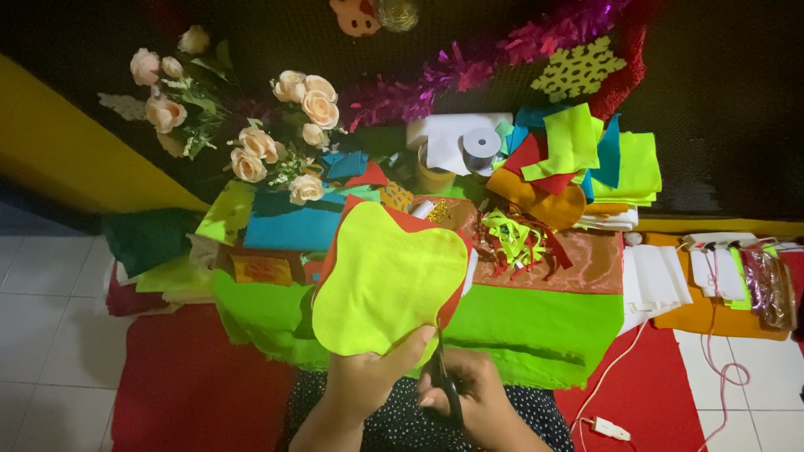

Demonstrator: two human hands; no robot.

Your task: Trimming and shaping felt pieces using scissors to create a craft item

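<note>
My left hand [366, 378] pinches the lower edge of a yellow-green felt shape [387, 280] that lies on a matching red felt piece [453, 306]; both are lifted above the low table. My right hand [471, 395] grips black-handled scissors [445, 381], whose blades meet the felt's lower right edge. The scissor tips are hidden by the felt.
The low table has a bright green cloth [536, 326] over it, with felt scraps [517, 238], a stack of coloured felt sheets [586, 159], a ribbon spool [481, 149] and peach artificial roses [276, 142]. A white cable [607, 381] runs over the red mat at right.
</note>
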